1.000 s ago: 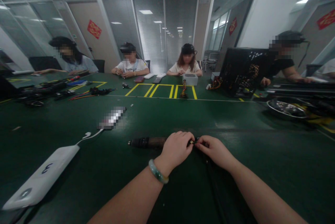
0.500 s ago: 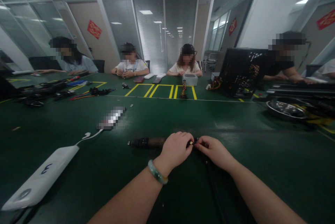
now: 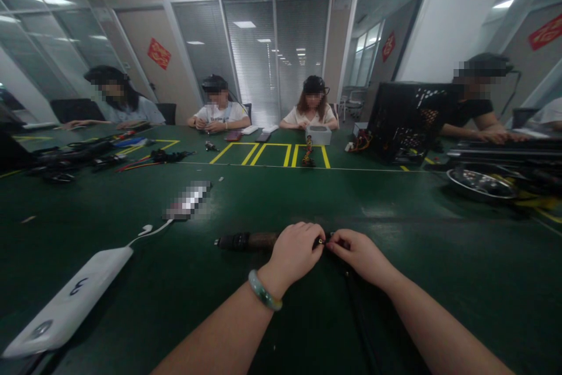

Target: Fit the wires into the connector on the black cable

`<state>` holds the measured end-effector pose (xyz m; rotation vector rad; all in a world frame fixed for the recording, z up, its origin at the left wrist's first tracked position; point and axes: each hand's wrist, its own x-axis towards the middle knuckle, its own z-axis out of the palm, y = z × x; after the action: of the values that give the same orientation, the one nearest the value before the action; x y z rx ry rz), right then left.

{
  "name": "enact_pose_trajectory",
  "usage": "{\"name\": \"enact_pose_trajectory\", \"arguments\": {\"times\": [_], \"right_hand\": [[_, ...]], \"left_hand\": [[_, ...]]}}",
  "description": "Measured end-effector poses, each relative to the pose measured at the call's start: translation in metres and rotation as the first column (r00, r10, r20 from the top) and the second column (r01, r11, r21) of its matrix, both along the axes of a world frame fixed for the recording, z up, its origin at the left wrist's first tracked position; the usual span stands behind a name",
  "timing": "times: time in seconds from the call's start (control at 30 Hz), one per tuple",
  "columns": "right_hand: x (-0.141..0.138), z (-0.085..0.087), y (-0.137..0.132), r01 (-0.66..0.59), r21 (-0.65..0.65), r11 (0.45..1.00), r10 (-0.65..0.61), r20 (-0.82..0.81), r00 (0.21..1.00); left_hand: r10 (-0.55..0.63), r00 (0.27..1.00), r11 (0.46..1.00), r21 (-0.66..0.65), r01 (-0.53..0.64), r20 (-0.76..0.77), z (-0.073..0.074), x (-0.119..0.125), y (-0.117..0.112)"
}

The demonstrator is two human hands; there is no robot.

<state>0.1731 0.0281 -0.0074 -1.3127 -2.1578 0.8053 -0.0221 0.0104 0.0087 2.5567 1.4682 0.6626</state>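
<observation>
A dark, rod-shaped tool (image 3: 246, 240) lies crosswise on the green table (image 3: 281, 199) in front of me. My left hand (image 3: 295, 253), with a green bangle on the wrist, is closed over its right end. My right hand (image 3: 357, 255) pinches a small part with a brass-coloured tip right where the two hands meet. A black cable (image 3: 357, 310) runs from under my right hand toward me. What sits under the fingers is hidden.
A white power bank (image 3: 65, 305) with a white cable lies at the near left. Several people sit around the table with cables and tools. A black computer case (image 3: 404, 120) and a metal dish (image 3: 480, 183) stand at the right. Yellow taped boxes mark the far middle.
My hands stay where they were on the tool. The view has tipped up very slightly.
</observation>
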Motion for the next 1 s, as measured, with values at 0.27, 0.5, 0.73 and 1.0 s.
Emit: {"name": "enact_pose_trajectory", "arguments": {"times": [0.27,0.5,0.73,1.0], "right_hand": [[-0.0011,0.0038,-0.0012,0.005,-0.013,1.000,-0.005,0.015,1.000],[-0.0012,0.0046,-0.0026,0.007,-0.007,1.000,-0.007,0.001,1.000],[-0.0003,0.0025,-0.0007,0.003,-0.009,1.000,-0.003,0.005,1.000],[-0.0022,0.0040,0.0007,0.005,-0.009,1.000,-0.004,0.042,0.999]], "left_hand": [[-0.008,1.000,1.000,-0.005,0.008,-0.013,0.0028,0.0004,-0.0009],[-0.016,0.999,1.000,0.001,0.016,-0.029,0.0036,0.0006,-0.0015],[-0.012,1.000,1.000,0.008,0.012,-0.009,0.0009,0.0003,-0.0004],[0.015,0.999,1.000,-0.009,-0.015,-0.036,0.0024,0.0012,-0.0002]]}}
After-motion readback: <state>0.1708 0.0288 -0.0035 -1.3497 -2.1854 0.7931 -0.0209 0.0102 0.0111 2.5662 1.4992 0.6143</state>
